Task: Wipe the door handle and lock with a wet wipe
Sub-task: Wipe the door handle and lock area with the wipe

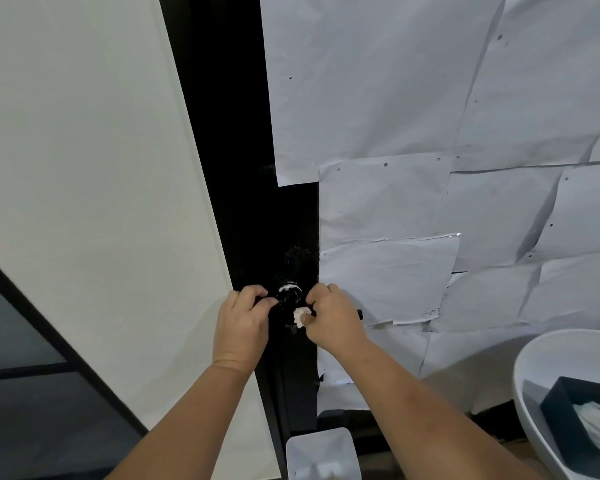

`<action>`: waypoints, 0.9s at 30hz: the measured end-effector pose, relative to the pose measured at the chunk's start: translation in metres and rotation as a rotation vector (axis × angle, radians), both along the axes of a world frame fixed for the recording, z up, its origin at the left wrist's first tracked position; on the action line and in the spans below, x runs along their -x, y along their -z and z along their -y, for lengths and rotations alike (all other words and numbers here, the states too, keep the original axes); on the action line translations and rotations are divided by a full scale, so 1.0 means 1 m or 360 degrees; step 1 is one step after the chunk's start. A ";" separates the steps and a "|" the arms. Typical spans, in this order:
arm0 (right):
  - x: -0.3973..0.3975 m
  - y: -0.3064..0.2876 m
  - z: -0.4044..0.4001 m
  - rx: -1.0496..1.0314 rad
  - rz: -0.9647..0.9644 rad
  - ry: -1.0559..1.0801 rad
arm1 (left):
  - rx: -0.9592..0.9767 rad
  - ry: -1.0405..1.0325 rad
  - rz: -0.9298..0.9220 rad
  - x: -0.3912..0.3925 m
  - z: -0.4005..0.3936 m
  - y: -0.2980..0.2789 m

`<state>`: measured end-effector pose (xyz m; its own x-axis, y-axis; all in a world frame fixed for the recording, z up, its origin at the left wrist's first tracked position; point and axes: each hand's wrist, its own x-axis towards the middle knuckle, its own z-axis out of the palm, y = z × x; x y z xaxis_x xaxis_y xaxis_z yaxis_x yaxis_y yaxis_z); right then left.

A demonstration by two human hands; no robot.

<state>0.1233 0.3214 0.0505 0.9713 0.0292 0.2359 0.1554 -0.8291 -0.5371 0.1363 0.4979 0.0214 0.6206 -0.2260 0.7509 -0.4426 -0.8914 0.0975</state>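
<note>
Nearest the camera, below the lock, stands a small white bin (pixel 323 452) with rounded corners, open at the top; inside it lie a few pale crumpled scraps, too blurred to name. To the lower right of the lock sits a white basin (pixel 534 382) with a curved rim, and in it rests a dark box (pixel 561 407), open on top, holding white crumpled tissue or wipes (pixel 593 420).

Two bare forearms rise from the bottom edge toward the lock. The left hand (pixel 243 320) is just left of the lock, fingers curled and fingertips pinching a dark part at the door's edge; what exactly it grips cannot be told against the black. The right hand (pixel 329 317) is just right of the lock, fingers curled round the door handle (pixel 359 314), whose dark tip pokes out past the knuckles. A white wet wipe (pixel 300 315) is pinched under its thumb, pressed against the handle just below and right of the lock.

The lock (pixel 289 295) is a round dark knob with a light smear on its upper rim, set in the black door (pixel 236 168). Right of the lock the door is covered by overlapping white paper sheets (pixel 430 116). Left of the lock is a pale wall (pixel 84 168)
</note>
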 end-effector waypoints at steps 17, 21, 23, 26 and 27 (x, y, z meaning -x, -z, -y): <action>0.000 0.001 0.001 -0.0080 0.0025 -0.0125 | -0.0046 -0.0130 -0.0399 0.015 0.015 -0.011; -0.001 0.000 0.002 0.0007 0.0065 -0.0084 | -0.0049 -0.0155 -0.0431 0.016 0.017 -0.011; 0.000 -0.001 0.003 0.0056 0.0077 -0.0061 | -0.0040 -0.0157 -0.0445 0.015 0.018 -0.012; 0.003 -0.005 0.006 0.0193 0.0083 -0.0018 | -0.0048 -0.0152 -0.0463 0.016 0.020 -0.015; 0.003 -0.007 0.007 0.0245 0.0087 -0.0008 | -0.0058 -0.0151 -0.0466 0.016 0.020 -0.015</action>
<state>0.1199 0.3141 0.0574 0.9570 0.0739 0.2805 0.1852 -0.9001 -0.3944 0.1201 0.4778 0.0369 0.8290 -0.1802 0.5294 -0.3149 -0.9327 0.1757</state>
